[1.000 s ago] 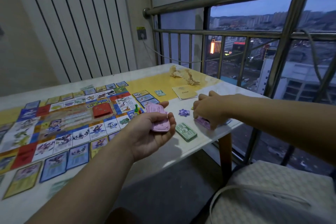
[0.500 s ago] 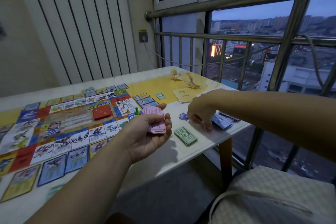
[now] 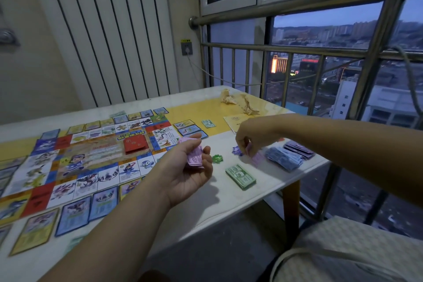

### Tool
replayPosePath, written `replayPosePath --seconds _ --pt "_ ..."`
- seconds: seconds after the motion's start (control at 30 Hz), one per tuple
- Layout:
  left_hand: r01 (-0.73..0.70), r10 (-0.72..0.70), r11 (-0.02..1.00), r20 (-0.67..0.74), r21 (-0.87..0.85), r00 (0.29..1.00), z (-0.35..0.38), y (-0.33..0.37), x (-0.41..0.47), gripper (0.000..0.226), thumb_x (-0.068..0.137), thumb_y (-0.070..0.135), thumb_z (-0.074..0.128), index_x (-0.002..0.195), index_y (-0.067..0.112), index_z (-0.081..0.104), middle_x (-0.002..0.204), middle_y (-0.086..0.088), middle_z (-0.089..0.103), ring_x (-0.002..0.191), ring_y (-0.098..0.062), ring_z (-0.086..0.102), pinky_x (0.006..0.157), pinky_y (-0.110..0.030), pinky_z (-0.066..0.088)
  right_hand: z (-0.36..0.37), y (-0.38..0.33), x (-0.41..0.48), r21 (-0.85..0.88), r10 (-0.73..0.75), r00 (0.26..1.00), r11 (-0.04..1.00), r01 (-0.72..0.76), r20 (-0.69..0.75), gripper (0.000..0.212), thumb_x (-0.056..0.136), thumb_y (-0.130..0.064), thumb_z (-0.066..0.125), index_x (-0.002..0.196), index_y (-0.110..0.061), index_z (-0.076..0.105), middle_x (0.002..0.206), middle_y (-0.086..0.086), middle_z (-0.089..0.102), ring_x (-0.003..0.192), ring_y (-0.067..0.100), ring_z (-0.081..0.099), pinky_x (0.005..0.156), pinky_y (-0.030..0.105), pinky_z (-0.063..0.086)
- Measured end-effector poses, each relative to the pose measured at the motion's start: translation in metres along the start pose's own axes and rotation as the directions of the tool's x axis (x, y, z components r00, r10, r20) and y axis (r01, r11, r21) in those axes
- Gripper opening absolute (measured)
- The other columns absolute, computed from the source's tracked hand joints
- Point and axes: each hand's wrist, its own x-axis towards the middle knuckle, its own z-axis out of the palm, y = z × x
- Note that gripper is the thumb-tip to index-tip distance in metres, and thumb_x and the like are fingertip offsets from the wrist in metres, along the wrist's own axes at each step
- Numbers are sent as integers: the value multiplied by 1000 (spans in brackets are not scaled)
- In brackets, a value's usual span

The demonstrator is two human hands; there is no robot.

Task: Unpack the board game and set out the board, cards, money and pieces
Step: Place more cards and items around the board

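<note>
The colourful game board (image 3: 87, 162) lies flat on the left of the table, a red card deck (image 3: 135, 144) on its middle. My left hand (image 3: 183, 167) is palm up beside the board, shut on a stack of pink money notes (image 3: 194, 155). My right hand (image 3: 251, 139) hovers low over the table's right side and pinches one pink note (image 3: 256, 158). On the table lie a green money stack (image 3: 240, 177), a blue money stack (image 3: 283, 158), a purple money stack (image 3: 298, 149), a green piece (image 3: 216, 158) and a purple piece (image 3: 237, 151).
Cards (image 3: 75, 213) line the board's near and far edges. Crumpled wrapping (image 3: 240, 103) and a paper leaflet (image 3: 233, 121) lie at the far right corner. The table edge (image 3: 263, 199) is near me, a metal window railing (image 3: 320, 52) to the right, and a checked cushion (image 3: 354, 252) below.
My right hand has lifted off the purple and blue stacks and moved left, holding one pink note. The blue and purple stacks now show. My left hand stays in place.
</note>
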Motion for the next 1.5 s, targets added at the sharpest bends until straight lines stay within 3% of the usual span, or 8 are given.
replayPosePath --seconds 0.27,0.47,0.7,0.93,1.03,1.17,1.3,1.5 --pt "-120 116 989 -52 -85 992 -32 38 -28 29 95 30 45 89 2 53 75 -12 51 61 -14 44 42 -16 44 -36 -54 -21 395 38 913 908 139 -407 15 88 -16 64 96 -27 58 90 -10 63 81 8 67 77 26 56" --pt "-275 257 957 -167 -95 952 -76 71 -72 24 96 18 35 83 5 50 79 -13 52 64 -16 41 46 -17 44 -17 -160 -14 704 -74 930 633 322 -359 9 83 -7 70 87 -4 63 75 5 70 64 10 67 61 20 55" --pt "-414 390 909 -245 -53 888 -123 91 -119 20 98 11 33 103 15 52 88 -14 53 71 -19 49 56 -23 50 18 -237 25 800 -77 937 499 333 -342 14 78 -12 76 70 -14 65 64 -1 67 56 3 61 61 18 51" --pt "-344 362 932 -244 118 900 -145 89 -147 27 98 2 34 98 -4 61 71 -12 67 62 -14 64 49 -21 54 41 -263 34 449 -89 898 842 299 -431 17 73 -29 77 67 -28 61 78 -12 65 75 1 56 68 20 43" --pt "-330 385 908 -201 259 901 -145 83 -150 23 97 0 39 97 -2 62 75 -11 72 63 -14 70 53 -23 57 36 -261 30 378 -114 849 859 346 -517 14 76 -36 75 82 -27 65 80 -18 51 78 -2 46 67 21 37" --pt "-318 403 864 -159 391 901 -138 79 -148 14 93 0 49 93 1 63 76 -9 73 65 -10 70 57 -20 57 13 -261 22 675 6 820 571 466 -572 8 86 -29 66 83 -22 62 77 -11 60 63 -8 52 57 9 39" --pt "-346 438 838 -141 422 888 -131 82 -144 14 89 -2 55 100 3 62 78 -8 73 65 -9 70 49 -16 51 -1 -260 24 886 90 897 225 405 -433 15 87 -28 65 82 -14 65 77 -2 66 61 5 52 57 21 41" --pt "-377 498 721 -56 582 866 -113 101 -132 11 86 1 61 89 10 66 71 -4 70 63 -6 66 50 -15 46 -19 -256 40 919 120 913 110 379 -391 12 82 -22 71 77 -14 64 64 -5 64 60 7 52 58 22 42"
